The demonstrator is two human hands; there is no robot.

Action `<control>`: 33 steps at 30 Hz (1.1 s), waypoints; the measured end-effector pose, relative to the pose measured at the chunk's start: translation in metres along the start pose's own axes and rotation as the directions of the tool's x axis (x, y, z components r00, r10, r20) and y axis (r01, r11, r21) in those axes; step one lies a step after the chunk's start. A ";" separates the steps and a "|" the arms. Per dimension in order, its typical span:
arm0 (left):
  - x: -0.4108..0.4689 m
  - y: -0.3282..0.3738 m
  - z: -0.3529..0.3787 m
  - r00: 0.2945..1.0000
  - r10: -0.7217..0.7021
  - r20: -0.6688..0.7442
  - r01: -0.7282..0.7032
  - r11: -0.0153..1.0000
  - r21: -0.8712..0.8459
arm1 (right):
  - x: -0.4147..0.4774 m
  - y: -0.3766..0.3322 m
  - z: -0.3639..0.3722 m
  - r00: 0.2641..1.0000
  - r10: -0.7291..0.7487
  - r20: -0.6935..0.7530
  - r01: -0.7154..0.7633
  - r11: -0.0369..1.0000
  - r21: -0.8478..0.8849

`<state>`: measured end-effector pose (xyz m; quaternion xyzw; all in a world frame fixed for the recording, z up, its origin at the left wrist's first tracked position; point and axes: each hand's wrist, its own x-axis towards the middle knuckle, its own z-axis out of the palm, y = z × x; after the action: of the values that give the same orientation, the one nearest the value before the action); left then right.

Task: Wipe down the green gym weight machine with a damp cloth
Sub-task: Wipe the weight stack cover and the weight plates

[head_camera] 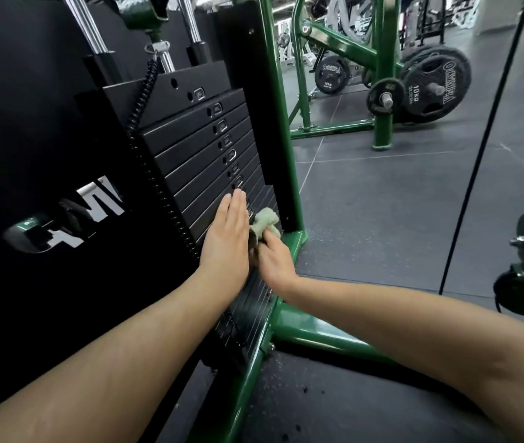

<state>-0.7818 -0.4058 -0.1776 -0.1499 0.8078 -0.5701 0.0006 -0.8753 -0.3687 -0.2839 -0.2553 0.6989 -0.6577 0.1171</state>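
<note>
Head view looks down on the black weight stack (203,161) of the green machine (289,327). Left hand (227,238) lies flat on the stack's lower plates, fingers straight and together. Just beside it, toward the stack's outer edge, the right hand (275,259) grips a bunched pale cloth (262,223) against the plates. Beyond that edge, grey floor (382,203) lies open as far as 2 black cables (478,167).

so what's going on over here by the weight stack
A person is wiping down a green weight machine. The right hand grips a crumpled pale cloth against the black weight stack, low down near the green frame upright. The left hand rests flat on the plates beside it, fingers straight. A coiled pin cord hangs down the stack's left edge.
</note>
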 end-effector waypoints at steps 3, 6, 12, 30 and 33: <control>-0.003 0.002 0.003 1.000 -0.014 0.014 0.014 1.000 -0.013 | 0.051 -0.013 -0.017 0.998 0.048 -0.041 -0.050 0.998 -0.046; -0.011 0.009 0.006 0.999 0.011 0.036 -0.010 1.000 -0.024 | 0.104 -0.022 -0.038 0.985 0.161 -0.054 -0.165 0.984 -0.073; -0.029 0.020 0.008 0.998 0.031 0.057 -0.031 1.000 -0.002 | 0.065 -0.011 -0.013 0.993 0.095 -0.075 -0.102 0.990 -0.097; -0.087 0.028 0.009 0.989 0.107 0.106 -0.097 0.991 -0.093 | 0.038 -0.012 -0.005 0.985 0.168 -0.044 -0.171 0.979 -0.107; -0.091 0.025 0.012 0.992 0.110 0.058 -0.104 0.989 -0.103 | -0.011 -0.014 0.004 0.986 0.167 0.013 -0.164 0.978 -0.129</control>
<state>-0.6988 -0.3873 -0.2209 -0.1244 0.8417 -0.5231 0.0493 -0.8615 -0.3665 -0.2726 -0.2113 0.7567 -0.5968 0.1632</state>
